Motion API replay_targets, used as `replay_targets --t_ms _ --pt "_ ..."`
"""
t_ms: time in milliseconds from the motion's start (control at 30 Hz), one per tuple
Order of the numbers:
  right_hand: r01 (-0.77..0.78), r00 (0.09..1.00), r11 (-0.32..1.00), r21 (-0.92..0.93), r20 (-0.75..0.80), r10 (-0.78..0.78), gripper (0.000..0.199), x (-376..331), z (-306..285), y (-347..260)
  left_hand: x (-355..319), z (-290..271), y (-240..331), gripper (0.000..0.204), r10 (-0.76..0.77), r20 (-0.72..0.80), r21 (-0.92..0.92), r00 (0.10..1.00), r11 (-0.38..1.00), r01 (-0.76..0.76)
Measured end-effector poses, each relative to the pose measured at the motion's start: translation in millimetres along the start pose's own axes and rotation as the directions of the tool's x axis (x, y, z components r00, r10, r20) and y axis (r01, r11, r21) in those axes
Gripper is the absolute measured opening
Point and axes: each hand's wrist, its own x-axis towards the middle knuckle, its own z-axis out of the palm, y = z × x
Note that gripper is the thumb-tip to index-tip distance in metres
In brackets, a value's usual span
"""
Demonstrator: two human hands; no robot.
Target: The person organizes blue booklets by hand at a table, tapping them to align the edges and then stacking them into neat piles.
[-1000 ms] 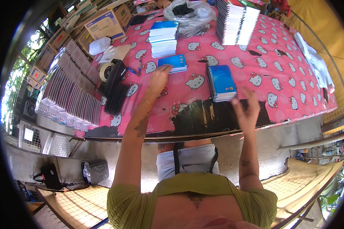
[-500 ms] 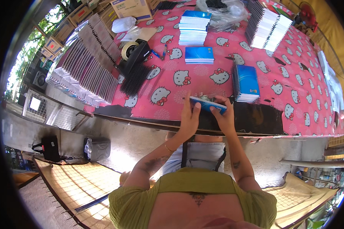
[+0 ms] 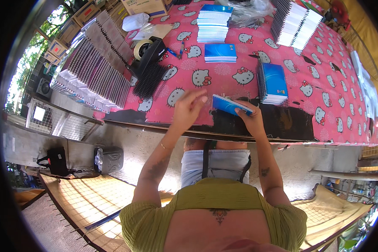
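One blue-covered notebook point(image 3: 227, 104) is gripped in my right hand point(image 3: 253, 119), thumb across the cover and the other fingers mostly hidden behind it; it tilts above the near edge of the table, its far end pointing toward my left fingers. My left hand point(image 3: 187, 110) is open, fingers loosely bent and spread, just left of that notebook and apart from it. Beneath and right of my right fingers lies a black patch point(image 3: 287, 126) where the pink tablecloth point(image 3: 216, 82) gives way. Just beyond my right fingers, to their right, a pile of blue spiral notebooks point(image 3: 274, 80) stands with its coils facing left. Straight ahead of the gap between my hands sits a low stack of blue notebooks point(image 3: 220, 51), and past it a taller blue-topped stack point(image 3: 214, 26). Ahead and left of my left fingers are a heap of black binding coils point(image 3: 149, 80), a black tape dispenser point(image 3: 156, 51) and pens. Farther left of them rise rows of spiral-bound books point(image 3: 94, 73). Well beyond my right fingers stand tall white-paged spiral stacks point(image 3: 296, 26).
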Motion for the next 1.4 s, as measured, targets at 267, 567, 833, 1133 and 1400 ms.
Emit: replay_targets --t_ms 267,567,833,1133,1400 --pt "-0.009 1.000 0.999 -0.033 -0.006 0.009 0.026 0.3 -2.2 4.6 -0.1 10.8 -4.1 0.016 0.059 -0.042 -0.040 0.997 0.997 -0.060" --pt "-0.010 1.000 0.997 -0.071 0.016 0.011 0.025 0.5 -5.3 -3.3 10.9 8.2 -7.1 0.016 0.084 0.072 -0.070 0.994 0.994 -0.079" --pt "-0.012 0.998 0.993 -0.114 0.064 0.020 0.023 -11.6 -10.5 -11.0 26.6 -4.8 16.4 0.017 0.229 0.403 -0.081 0.886 0.973 -0.215" --pt "-0.030 0.999 1.000 -0.001 -0.043 0.030 0.024 -17.2 4.0 -16.7 14.8 19.9 33.8 0.065 0.231 0.356 0.412 0.905 0.831 -0.374" --pt "-0.049 0.994 0.998 0.049 -0.092 0.054 0.026 -21.6 9.6 -17.7 4.6 37.7 33.6 0.080 0.209 0.197 0.679 0.958 0.675 -0.288"
